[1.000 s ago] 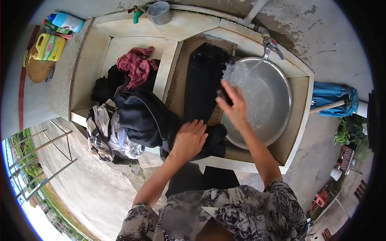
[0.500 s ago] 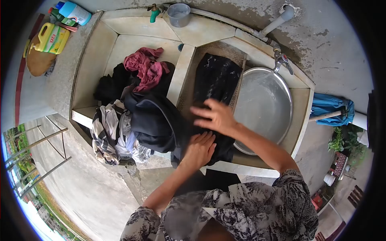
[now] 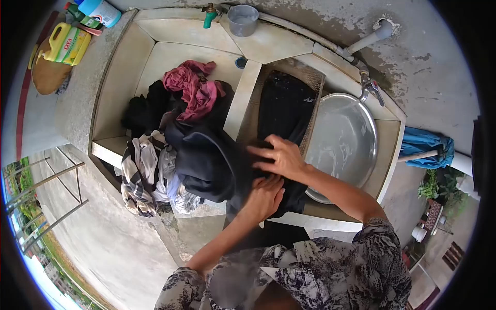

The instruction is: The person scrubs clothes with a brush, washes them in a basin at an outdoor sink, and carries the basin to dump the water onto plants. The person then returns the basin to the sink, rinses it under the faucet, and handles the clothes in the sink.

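The black cloth [image 3: 287,108] lies on the washboard [image 3: 252,116] in the sink [image 3: 330,223], its long axis running front edge to back edge, stretching away from the fingertips. The right hand [image 3: 283,159] is nearer its back end, fingers spread; whether they touch is unclear. The left hand [image 3: 264,200] rests flat near the front edge, fingers straight, ungripping. Counted: one washboard, one basin [image 3: 373,134], two taps [image 3: 209,18].

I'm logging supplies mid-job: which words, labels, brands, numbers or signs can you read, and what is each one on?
No text is clearly readable.
Yellow plastic jug with handle: pale marks on a red label patch, too small and blurred.
Blue plastic bottle with pale label: print too small.
Dark green plastic bottle: any lettering too small to make out.
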Available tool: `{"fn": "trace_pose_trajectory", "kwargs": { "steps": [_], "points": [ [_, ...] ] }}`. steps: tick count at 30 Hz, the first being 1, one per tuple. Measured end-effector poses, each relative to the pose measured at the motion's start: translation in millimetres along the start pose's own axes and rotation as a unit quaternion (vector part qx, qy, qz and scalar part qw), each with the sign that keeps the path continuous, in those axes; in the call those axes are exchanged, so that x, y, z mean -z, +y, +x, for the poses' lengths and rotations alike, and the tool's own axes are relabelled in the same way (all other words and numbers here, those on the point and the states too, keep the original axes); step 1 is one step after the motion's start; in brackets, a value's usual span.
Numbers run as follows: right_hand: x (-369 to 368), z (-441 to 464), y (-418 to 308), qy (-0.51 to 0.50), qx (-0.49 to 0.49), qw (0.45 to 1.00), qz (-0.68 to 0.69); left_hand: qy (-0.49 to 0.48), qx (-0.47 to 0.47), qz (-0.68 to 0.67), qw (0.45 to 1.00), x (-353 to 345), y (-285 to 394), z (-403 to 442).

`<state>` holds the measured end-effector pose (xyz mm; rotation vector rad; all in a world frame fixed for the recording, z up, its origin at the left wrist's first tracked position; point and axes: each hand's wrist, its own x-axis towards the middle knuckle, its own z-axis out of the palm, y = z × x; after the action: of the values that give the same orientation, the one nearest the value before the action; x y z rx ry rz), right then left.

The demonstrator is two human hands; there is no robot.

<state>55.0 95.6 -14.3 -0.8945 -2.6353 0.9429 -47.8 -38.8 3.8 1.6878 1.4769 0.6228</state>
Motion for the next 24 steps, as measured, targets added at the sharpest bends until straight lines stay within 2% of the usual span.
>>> {"fn": "trace_pose_trajectory", "kwargs": {
  "steps": [1,2,4,5,6,8,10,12,13,16,18,19,20,22,23,24],
  "points": [
    [-3.6,3.2,7.5,0.014,0.024,0.999,0.022,0.018,-0.009,0.012,1.0,0.2,-1.0,0.5],
    [6.2,43.6,44.5,0.105,-0.06,0.991,-0.055,0.036,-0.018,0.023,0.999,-2.3,-2.2,0.7],
    [34.0,106.9,82.6,0.173,-0.197,0.963,-0.054,0.05,-0.017,0.026,0.998,-7.6,-1.3,-6.1],
    [33.2,130.6,113.5,0.238,-0.197,0.947,-0.083,0.055,-0.015,0.02,0.998,-8.1,-2.7,-3.7],
    [40.6,146.2,120.9,0.235,-0.225,0.944,-0.056,0.058,-0.014,0.013,0.998,-7.7,-2.9,-4.9],
    [42.1,131.1,119.2,0.211,-0.198,0.957,-0.018,0.051,-0.011,0.021,0.998,-7.8,-1.8,-10.3],
    [47.4,75.4,42.1,0.098,-0.167,0.981,0.013,0.055,-0.02,0.029,0.998,-7.4,-5.0,0.5],
    [16.5,5.6,-0.2,0.003,-0.037,0.998,0.054,0.044,-0.006,0.037,0.998,-10.8,-3.8,-5.9],
    [8.0,-9.5,-11.2,-0.039,0.01,0.999,0.004,-0.057,0.047,-0.013,0.997,3.0,3.1,-0.9],
    [14.5,41.5,37.8,0.119,-0.078,0.989,-0.051,0.035,-0.01,0.053,0.998,-10.0,-2.0,-5.5],
    [25.4,106.2,90.2,0.231,-0.176,0.952,-0.093,0.031,0.0,0.044,0.999,-8.7,1.2,-5.1],
    [31.3,132.6,118.1,0.231,-0.192,0.95,-0.082,0.028,0.002,0.041,0.999,-3.2,4.6,-4.1],
    [33.9,147.7,134.8,0.233,-0.212,0.946,-0.073,0.054,-0.004,-0.016,0.998,8.9,10.4,-5.2],
    [49.6,152.9,136.0,0.157,-0.268,0.95,0.01,0.102,-0.034,-0.138,0.984,50.4,26.6,1.3],
    [58.1,147.9,133.0,0.119,-0.297,0.946,0.049,0.146,-0.043,-0.028,0.988,87.3,32.2,4.9],
    [53.3,136.7,128.9,0.154,-0.278,0.948,0.017,0.193,-0.051,0.086,0.976,122.6,27.9,7.8]
  ]
}}
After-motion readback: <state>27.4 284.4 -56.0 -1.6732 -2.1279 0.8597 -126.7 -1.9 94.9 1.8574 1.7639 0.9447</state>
